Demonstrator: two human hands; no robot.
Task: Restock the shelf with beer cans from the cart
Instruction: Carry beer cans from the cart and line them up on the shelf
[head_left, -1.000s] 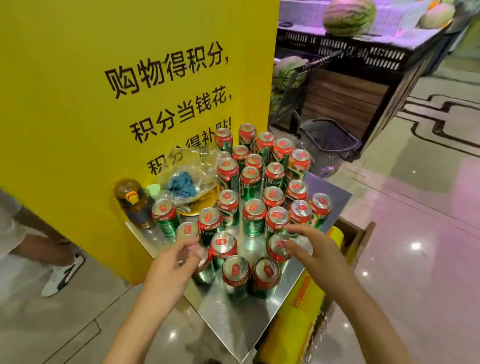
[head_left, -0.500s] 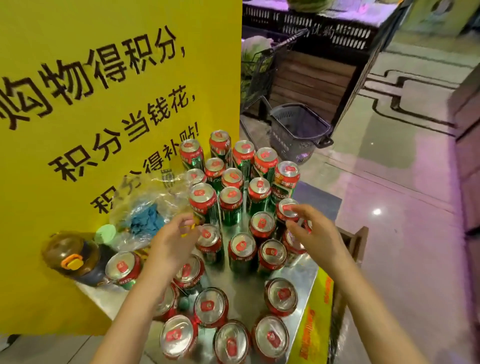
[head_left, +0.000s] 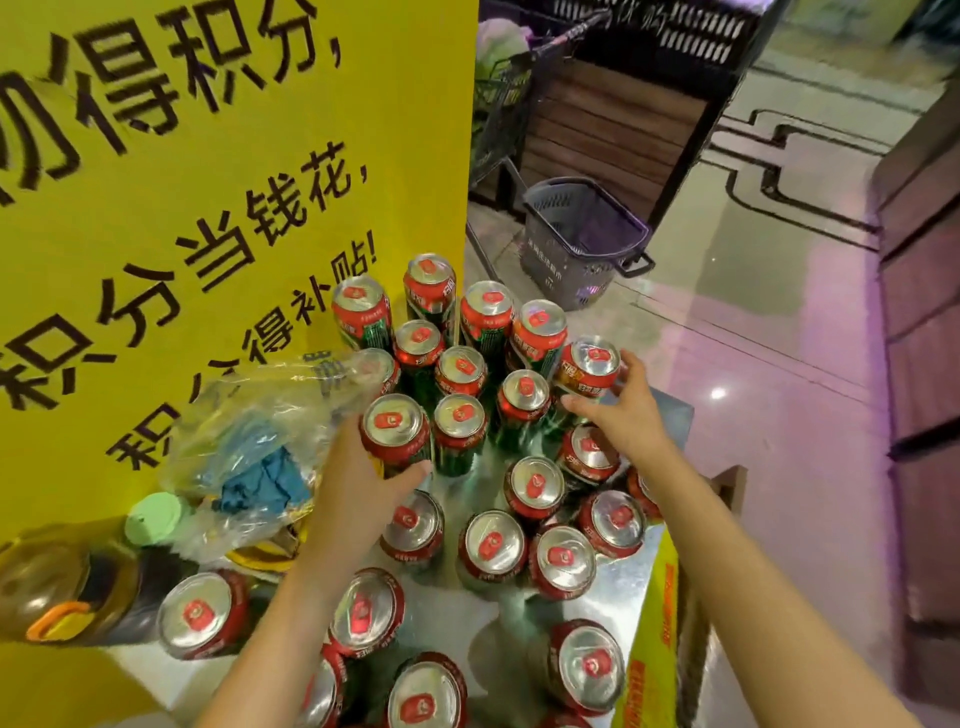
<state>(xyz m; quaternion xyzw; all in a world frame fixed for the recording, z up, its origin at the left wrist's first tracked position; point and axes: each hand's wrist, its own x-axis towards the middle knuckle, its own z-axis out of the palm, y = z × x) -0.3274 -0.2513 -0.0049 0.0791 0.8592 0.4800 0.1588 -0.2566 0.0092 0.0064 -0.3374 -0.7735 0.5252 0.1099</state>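
Gripping one red-topped beer can (head_left: 395, 434), the left hand (head_left: 358, 493) curls round it. The right hand (head_left: 621, 410) grips another can (head_left: 589, 366). The yellow sign (head_left: 208, 182) reads "积分当钱花".

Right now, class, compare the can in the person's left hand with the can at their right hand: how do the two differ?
The left hand wraps the left-hand can from the side nearest the plastic bag; the right hand only pinches the right-hand can between thumb and fingers. The left-hand can stands upright among neighbours; the right-hand can tilts at the group's outer edge. Both share red tops and silver lids.
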